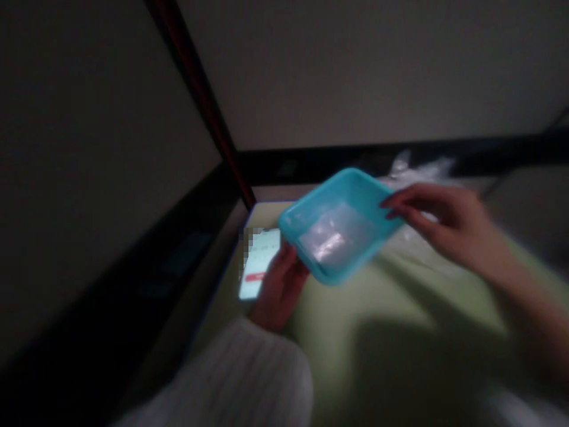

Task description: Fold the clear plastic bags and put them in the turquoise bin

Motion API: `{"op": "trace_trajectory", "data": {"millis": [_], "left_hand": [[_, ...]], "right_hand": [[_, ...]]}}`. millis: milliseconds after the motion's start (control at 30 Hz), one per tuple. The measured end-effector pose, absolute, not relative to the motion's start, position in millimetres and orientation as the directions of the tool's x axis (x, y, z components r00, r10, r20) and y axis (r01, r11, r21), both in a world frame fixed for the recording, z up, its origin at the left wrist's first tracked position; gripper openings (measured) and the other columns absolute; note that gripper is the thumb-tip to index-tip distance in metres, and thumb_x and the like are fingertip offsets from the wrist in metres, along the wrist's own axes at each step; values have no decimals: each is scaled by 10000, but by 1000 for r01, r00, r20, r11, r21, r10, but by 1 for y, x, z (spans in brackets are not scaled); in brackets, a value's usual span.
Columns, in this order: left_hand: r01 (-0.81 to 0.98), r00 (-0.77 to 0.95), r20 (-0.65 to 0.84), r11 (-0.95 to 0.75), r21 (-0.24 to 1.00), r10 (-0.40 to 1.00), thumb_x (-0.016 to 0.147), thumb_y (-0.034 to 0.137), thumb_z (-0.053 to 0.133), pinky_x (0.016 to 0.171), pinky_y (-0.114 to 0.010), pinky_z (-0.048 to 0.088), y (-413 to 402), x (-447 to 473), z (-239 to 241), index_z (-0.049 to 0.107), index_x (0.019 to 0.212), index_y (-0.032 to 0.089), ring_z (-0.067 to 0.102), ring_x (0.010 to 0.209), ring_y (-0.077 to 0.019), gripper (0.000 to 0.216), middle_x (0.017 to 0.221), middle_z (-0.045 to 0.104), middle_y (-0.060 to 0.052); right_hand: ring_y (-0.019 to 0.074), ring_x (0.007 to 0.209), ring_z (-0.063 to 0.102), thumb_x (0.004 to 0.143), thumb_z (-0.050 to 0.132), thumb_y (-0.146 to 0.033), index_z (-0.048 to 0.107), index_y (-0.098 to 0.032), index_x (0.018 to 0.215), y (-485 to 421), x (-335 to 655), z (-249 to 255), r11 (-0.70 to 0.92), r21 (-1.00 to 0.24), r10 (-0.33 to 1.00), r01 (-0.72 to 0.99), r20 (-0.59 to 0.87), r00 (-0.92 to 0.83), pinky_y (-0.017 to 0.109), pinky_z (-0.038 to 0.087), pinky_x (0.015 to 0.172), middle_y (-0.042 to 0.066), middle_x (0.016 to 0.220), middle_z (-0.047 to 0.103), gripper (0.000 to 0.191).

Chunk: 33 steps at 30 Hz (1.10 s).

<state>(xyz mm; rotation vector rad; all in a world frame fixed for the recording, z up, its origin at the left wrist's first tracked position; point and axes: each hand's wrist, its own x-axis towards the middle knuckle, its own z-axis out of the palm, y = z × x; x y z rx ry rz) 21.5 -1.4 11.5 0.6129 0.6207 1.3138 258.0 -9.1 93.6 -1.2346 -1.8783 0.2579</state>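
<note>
A turquoise plastic tray [338, 222] is held tilted above a pale green surface [391, 308]. My right hand [438, 222] grips the tray's right rim with closed fingers. My left hand [280, 287], in a white knitted sleeve, is under the tray's lower left corner, its fingers curled against it. Something clear and shiny lies inside the tray. A lit phone [260, 264] lies just left of my left hand. The picture is dim and blurred.
Crumpled clear plastic [418, 169] lies at the far edge of the green surface, behind the tray. A dark red post [200, 95] rises at the back left corner. Dark rails run along the plain walls.
</note>
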Motion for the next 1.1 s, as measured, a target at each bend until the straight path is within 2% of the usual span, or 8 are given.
{"op": "trace_trajectory", "data": {"millis": [233,400,533,633,700,800,867,1100], "left_hand": [[-766,40,-94,91,636,995,880,53,493,826,-241,511,5,23,17,634,839,148,643,842,-111,174,891,690,-21],[-768,35,-93,86,634,995,869,38,497,848,-239,516,7,21,17,625,809,156,645,800,-100,184,821,677,-10],[-773,26,-94,79,630,995,859,24,494,836,-255,531,10,20,14,623,815,149,647,766,-100,185,813,678,-14],[-773,13,-89,66,630,996,856,15,486,855,-262,531,13,20,11,603,757,145,647,751,-93,201,778,677,-10],[-776,9,-73,53,628,997,845,8,496,865,-271,528,16,20,10,581,709,148,644,728,-88,213,740,670,0],[-779,12,-50,40,626,999,828,4,520,868,-277,524,20,20,7,553,668,152,639,697,-86,220,689,652,11],[-776,17,-43,40,630,999,822,-1,524,865,-271,521,21,20,5,549,670,152,641,700,-86,217,683,649,12],[-750,18,-28,32,660,999,813,-21,501,863,-254,515,24,21,5,551,677,145,641,700,-79,220,680,648,6]], "right_hand": [[209,599,635,808,465,-254,652,-173,894,-19,293,71,365,-460,870,809,479,-120,326,482,536,68,772,703,221],[234,732,645,831,477,-271,615,-163,918,-16,326,28,296,-406,839,865,543,-32,335,486,578,103,893,674,195],[284,850,608,856,488,-412,599,-138,1011,-13,341,8,236,-130,809,963,576,-121,407,472,707,154,1002,627,334],[340,950,560,832,499,-498,577,-124,1108,-15,342,5,195,129,836,972,496,-233,454,423,760,188,1093,596,471],[343,958,544,838,497,-456,585,-126,1111,-19,338,5,212,200,854,957,438,-281,453,397,760,192,1101,590,437],[315,919,549,874,444,-283,642,-136,990,-23,331,5,246,198,859,949,409,-308,423,373,741,177,1023,609,273],[286,872,555,891,391,-202,664,-147,877,-25,328,5,250,184,858,951,412,-306,398,363,717,161,947,614,278],[267,866,535,907,437,-282,678,-151,885,-30,326,1,270,129,846,954,441,-299,372,360,705,149,958,614,275]]}}
